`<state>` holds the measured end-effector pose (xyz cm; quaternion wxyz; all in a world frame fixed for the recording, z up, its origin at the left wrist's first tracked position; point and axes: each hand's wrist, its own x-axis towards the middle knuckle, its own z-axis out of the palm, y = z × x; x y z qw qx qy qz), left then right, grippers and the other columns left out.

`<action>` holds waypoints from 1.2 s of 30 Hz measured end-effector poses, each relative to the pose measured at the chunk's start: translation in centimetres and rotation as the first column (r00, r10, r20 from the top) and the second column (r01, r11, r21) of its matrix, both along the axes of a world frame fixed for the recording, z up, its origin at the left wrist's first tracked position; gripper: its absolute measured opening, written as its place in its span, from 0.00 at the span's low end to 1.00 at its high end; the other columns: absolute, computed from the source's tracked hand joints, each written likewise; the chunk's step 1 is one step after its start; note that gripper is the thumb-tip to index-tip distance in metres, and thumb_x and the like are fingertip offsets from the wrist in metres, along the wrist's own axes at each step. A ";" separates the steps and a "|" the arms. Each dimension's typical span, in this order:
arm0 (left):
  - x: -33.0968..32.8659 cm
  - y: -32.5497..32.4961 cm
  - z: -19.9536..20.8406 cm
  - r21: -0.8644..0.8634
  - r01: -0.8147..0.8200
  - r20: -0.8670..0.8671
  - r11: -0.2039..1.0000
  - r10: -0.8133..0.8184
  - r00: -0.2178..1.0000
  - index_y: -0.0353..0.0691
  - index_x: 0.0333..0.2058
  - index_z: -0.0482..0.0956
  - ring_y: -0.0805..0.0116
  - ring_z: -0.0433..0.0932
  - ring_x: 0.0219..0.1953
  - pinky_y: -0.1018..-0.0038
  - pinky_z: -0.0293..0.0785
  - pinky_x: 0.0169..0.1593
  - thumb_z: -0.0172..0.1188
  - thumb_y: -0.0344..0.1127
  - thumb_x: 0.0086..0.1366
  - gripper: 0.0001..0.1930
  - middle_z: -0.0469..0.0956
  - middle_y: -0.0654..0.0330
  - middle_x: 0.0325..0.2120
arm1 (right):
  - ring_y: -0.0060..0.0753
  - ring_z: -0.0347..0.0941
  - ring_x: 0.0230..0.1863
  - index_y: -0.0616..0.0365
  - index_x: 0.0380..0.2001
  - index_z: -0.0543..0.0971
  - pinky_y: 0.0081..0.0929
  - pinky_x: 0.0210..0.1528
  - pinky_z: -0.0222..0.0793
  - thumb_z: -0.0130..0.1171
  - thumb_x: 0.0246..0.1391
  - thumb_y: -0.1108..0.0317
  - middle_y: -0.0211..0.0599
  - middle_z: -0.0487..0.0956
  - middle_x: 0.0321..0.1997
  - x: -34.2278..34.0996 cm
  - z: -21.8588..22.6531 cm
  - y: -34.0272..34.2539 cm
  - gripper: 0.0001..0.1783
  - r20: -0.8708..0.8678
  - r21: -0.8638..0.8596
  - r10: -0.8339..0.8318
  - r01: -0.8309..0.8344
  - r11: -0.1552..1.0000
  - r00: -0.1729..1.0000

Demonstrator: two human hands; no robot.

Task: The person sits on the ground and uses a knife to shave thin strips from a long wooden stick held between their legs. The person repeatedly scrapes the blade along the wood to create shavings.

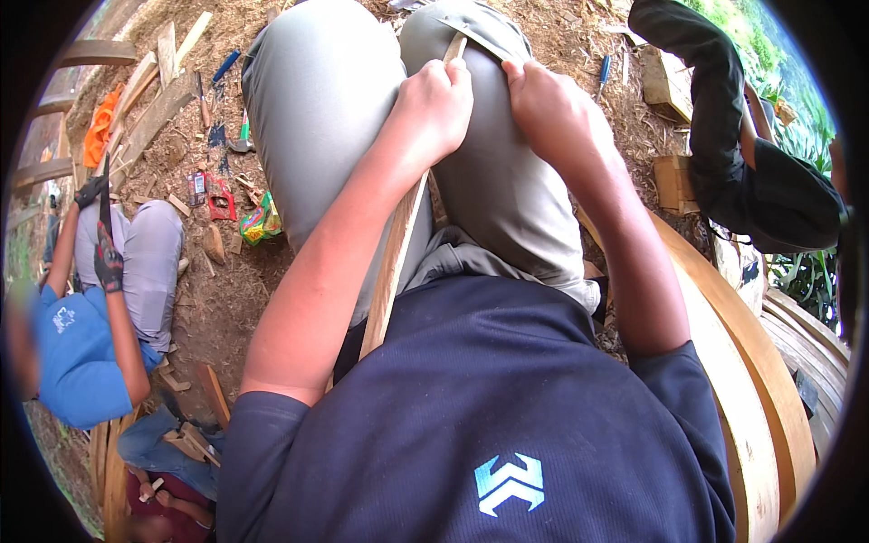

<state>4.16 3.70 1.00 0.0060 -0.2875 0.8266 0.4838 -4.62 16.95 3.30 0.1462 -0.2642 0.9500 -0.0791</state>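
My left hand [436,104] is closed around a long, thin wooden strip [396,262]. The strip slants from my lap up between my thighs, and its far end sticks out past my fingers. My right hand [558,113] grips a knife; the handle is hidden in my fist. Its narrow blade [482,41] points to the left over my right knee and meets the strip's far end. Both hands rest close to my grey-trousered knees.
Left, a gloved person in a blue shirt [83,353] holds a long dark tool. Another person's hands [156,493] are lower left. Someone in dark trousers [724,100] sits right, near wooden blocks [670,86]. Curved planks [738,362] lie beside me. Tools and shavings litter the ground.
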 end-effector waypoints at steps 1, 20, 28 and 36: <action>-0.1 -0.1 0.0 0.022 -0.012 0.023 1.000 0.011 1.000 0.19 0.41 0.74 0.29 0.74 0.51 0.52 0.71 0.58 0.35 0.46 0.73 0.29 0.76 0.24 0.41 | 0.59 0.82 0.42 0.57 0.40 0.83 0.51 0.47 0.78 0.40 0.71 0.46 0.56 0.83 0.37 0.2 0.2 -0.4 0.28 0.003 -0.007 -0.008 0.008 1.000 1.000; 0.4 -0.2 -0.2 0.029 0.014 -0.054 0.999 -0.013 0.998 0.19 0.41 0.76 0.30 0.73 0.52 0.51 0.69 0.58 0.39 0.47 0.73 0.29 0.75 0.25 0.43 | 0.58 0.79 0.50 0.60 0.44 0.81 0.49 0.54 0.72 0.37 0.71 0.45 0.56 0.82 0.44 -0.3 0.6 -3.5 0.31 -0.035 -0.108 0.077 -0.081 0.991 0.996; 0.4 0.2 -1.0 0.081 -0.007 -0.099 0.997 0.015 0.995 0.27 0.36 0.75 0.50 0.78 0.33 0.60 0.72 0.41 0.44 0.50 0.74 0.26 0.78 0.42 0.27 | 0.61 0.76 0.54 0.65 0.49 0.79 0.50 0.60 0.68 0.36 0.71 0.45 0.60 0.81 0.48 -3.2 -0.7 -1.8 0.33 0.147 -0.294 -0.151 0.189 0.937 0.978; 0.4 0.1 1.6 0.282 -0.006 -0.005 0.959 0.008 1.000 0.26 0.37 0.75 0.45 0.79 0.37 0.58 0.72 0.45 0.42 0.51 0.73 0.28 0.79 0.38 0.31 | 0.35 0.82 0.35 0.71 0.41 0.80 0.34 0.38 0.76 0.70 0.44 0.34 0.53 0.83 0.32 -8.0 0.6 -2.9 0.43 0.280 -0.290 -0.054 0.138 0.947 0.959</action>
